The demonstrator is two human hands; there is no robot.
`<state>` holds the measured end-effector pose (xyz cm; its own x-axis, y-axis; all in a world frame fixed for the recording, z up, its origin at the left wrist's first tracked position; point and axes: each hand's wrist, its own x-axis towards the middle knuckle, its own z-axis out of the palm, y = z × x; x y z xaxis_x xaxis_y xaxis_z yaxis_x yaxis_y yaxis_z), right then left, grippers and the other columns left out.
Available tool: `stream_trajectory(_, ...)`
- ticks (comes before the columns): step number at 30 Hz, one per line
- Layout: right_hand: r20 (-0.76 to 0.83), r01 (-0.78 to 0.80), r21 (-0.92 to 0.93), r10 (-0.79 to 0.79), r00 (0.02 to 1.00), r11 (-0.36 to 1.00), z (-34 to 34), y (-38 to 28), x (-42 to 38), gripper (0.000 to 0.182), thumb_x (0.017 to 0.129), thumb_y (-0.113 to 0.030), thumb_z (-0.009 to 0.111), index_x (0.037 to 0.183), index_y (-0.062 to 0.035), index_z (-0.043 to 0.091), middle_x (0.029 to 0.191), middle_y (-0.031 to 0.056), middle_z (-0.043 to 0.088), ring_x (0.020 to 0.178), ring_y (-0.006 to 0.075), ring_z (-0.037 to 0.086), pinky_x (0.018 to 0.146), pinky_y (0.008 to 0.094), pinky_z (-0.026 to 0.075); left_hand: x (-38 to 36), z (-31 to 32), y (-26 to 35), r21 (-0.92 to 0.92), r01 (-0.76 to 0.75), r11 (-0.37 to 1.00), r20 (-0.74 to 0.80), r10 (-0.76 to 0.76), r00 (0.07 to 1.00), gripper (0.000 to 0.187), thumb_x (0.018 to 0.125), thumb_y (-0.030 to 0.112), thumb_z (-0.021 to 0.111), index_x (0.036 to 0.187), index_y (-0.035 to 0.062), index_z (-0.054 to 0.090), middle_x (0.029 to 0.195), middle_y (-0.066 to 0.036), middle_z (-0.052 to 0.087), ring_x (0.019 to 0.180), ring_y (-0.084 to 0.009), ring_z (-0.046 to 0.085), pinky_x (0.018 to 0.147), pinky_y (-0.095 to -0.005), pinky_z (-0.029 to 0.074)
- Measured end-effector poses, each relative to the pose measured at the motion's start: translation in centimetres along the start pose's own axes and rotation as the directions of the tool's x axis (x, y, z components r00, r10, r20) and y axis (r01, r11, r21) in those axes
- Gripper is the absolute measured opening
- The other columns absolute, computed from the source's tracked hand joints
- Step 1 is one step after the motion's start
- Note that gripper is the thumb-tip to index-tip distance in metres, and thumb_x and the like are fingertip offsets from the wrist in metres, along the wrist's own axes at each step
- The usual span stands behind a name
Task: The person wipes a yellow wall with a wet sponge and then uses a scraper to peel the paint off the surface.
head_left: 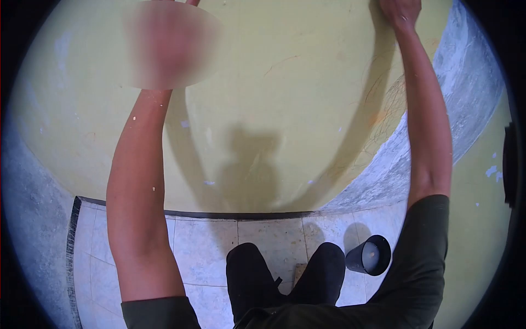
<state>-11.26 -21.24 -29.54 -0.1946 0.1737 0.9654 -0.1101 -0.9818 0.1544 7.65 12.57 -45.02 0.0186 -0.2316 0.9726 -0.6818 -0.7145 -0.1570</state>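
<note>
Both my arms reach up along a yellow-green painted wall [263, 98]. A blurred patch covers my left hand [167, 44] at the upper left, so its fingers and anything in them are hidden. Small pale flecks dot that forearm. At the top right, my right hand [401, 11] is against or close to the wall, partly cut off by the frame edge. Its fingers do not show clearly, and I cannot make out whether it holds anything. Near it, the wall carries thin scribbled lines and an orange smudge.
A dark bucket [356, 260] with something pale inside stands on the light tiled floor [203, 249], right of my knees. Bare grey plaster [378, 170] runs up the wall's right side. A dark skirting strip [257, 215] edges the wall's foot.
</note>
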Motion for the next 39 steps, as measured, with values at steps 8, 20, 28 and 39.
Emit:
stream_trajectory(8, 0.370, 0.167, 0.502, -0.385, 0.846, 0.849, -0.1, -20.4, -27.1, 0.037, 0.085, -0.008, 0.065, 0.121, -0.0143, 0.068, 0.134, 0.0044, 0.065, 0.127, 0.0200, 0.059, 0.108, 0.0438, 0.042, -0.3, 1.3, -0.9, 0.019, -0.048, 0.999, -0.123, 0.050, 0.991, 0.056, 0.103, 0.044, 0.038, 0.156, 0.0261, 0.040, 0.168, -0.011, 0.022, 0.155, -0.0342, 0.017, 0.121, -0.0612, 0.006)
stream_trajectory(20, 0.497, 0.336, 0.679, -0.746, 0.444, 0.653, -8.6, -12.2, -41.1, 0.032, 0.090, -0.014, 0.066, 0.122, -0.0122, 0.067, 0.140, 0.0018, 0.062, 0.121, 0.0187, 0.062, 0.107, 0.0373, 0.046, -0.8, 1.7, -0.9, 0.035, -0.037, 0.999, -0.136, 0.041, 0.990, 0.058, 0.102, 0.050, 0.039, 0.156, 0.0281, 0.040, 0.168, -0.008, 0.023, 0.155, -0.0323, 0.018, 0.122, -0.0583, 0.008)
stream_trajectory(28, 0.141, 0.082, -0.040, -0.075, 0.987, 0.996, -2.8, -4.9, -11.6, 0.054, 0.095, -0.017, 0.055, 0.147, -0.0059, 0.049, 0.148, 0.0244, 0.045, 0.136, 0.0418, 0.045, 0.115, 0.0476, 0.038, -0.8, 1.5, -0.9, 0.034, -0.050, 0.998, -0.163, 0.055, 0.985, 0.057, 0.102, 0.049, 0.039, 0.155, 0.0278, 0.041, 0.168, -0.007, 0.024, 0.155, -0.0317, 0.020, 0.123, -0.0580, 0.009)
stream_trajectory(39, 0.532, 0.094, 0.589, -0.473, 0.702, 0.803, -7.8, -24.6, -55.1, 0.031, 0.095, -0.023, 0.066, 0.124, -0.0109, 0.067, 0.121, 0.0005, 0.067, 0.117, 0.0156, 0.060, 0.098, 0.0308, 0.049, -0.6, 3.4, -2.2, 0.230, -0.114, 0.967, -0.260, 0.174, 0.950, 0.056, 0.106, 0.046, 0.034, 0.158, 0.0272, 0.035, 0.169, -0.005, 0.022, 0.156, -0.0285, 0.016, 0.124, -0.0550, 0.006)
